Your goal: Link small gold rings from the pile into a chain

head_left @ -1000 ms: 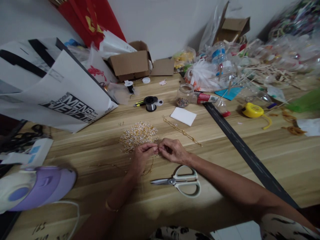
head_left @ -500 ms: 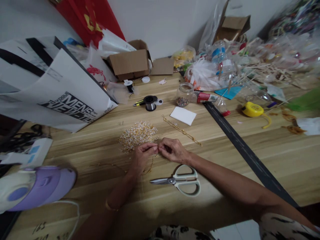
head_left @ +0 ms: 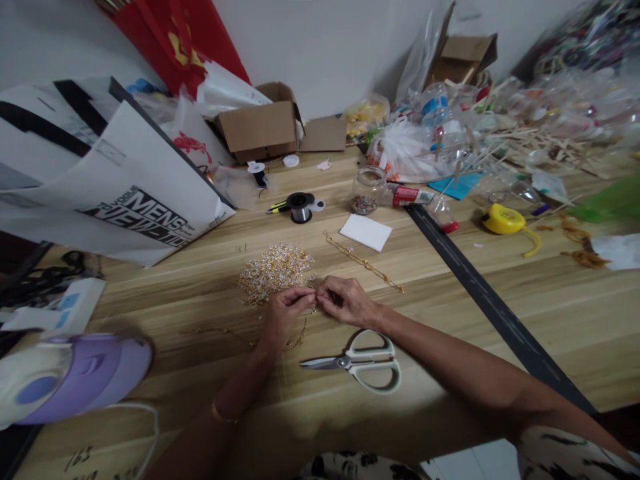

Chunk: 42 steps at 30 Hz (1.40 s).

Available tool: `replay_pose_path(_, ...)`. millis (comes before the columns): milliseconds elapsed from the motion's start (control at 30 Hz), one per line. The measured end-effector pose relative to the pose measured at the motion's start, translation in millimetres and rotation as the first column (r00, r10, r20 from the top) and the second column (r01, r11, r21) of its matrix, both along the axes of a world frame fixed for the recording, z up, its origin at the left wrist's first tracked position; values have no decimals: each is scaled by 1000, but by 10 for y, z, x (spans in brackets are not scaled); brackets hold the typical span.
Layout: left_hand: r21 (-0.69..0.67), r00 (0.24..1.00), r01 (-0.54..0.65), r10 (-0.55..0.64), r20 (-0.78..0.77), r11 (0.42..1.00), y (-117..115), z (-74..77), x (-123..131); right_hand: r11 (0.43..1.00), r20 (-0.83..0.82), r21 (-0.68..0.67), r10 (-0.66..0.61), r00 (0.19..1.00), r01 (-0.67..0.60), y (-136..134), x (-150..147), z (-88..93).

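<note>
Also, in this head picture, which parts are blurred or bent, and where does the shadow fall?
Head view: the far right pile of clear plastic bottles and wooden sticks is smeared; the long black strip leans from wide-angle bending; dark shadow covers the near edge of the light wooden table.

Desk (head_left: 500, 267): pale wood grain, dark strip (head_left: 480, 287) running diagonally near-right to far. Bead pile (head_left: 276, 270): gold and silvery-white. Chain (head_left: 363, 261) right of it: gold. Scissors (head_left: 360, 363) near: pale grey-green handles, steel blades. Paper bag (head_left: 125, 193) far left: white, black lettering. Tape measure (head_left: 503, 220) far right: yellow. Card (head_left: 366, 232): white. Spool (head_left: 300, 205): black, silver thread. Device (head_left: 65, 377) near left: lilac and white. Cloth (head_left: 175, 33) far: red, yellow marks. Boxes (head_left: 260, 123): brown.
</note>
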<state>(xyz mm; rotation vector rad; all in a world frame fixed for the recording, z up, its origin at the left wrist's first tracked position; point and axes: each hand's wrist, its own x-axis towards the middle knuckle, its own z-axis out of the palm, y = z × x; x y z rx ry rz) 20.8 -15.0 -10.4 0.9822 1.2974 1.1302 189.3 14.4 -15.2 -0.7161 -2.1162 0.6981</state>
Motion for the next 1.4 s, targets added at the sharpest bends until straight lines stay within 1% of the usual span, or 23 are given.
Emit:
replay_pose_path(267,-14,1000,-22,22,1,1000,-7,41,12,1000,-5,-7,2,1000,-2,-6,-2,7)
replay_pose_path(667,12,1000,-15,15,6,1000,-1,35,26,1000,16,-15,25,1000,-25,-7,4,17)
replay_pose_path(800,9,1000,-20,20,12,1000,2,9,22,1000,26,-18,20,999,-20,-8,2,15)
replay_pose_path(967,30,1000,6,-6,-23,1000,-1,-11,8,1000,27,-11,10,1000,-10,-3,4,9)
replay_pose_path(1100,31,999,10,-8,-46,999,-11,16,17,1000,29,-18,24,999,-24,0,5,5)
replay_pose_path(1267,44,997,11,-8,-75,999,-18,46,25,1000,26,-19,10,1000,-9,0,2,16)
replay_pose_path(1400,68,996,35,-29,-88,997,-18,49,10,1000,27,-14,-1,1000,1,2,2,24)
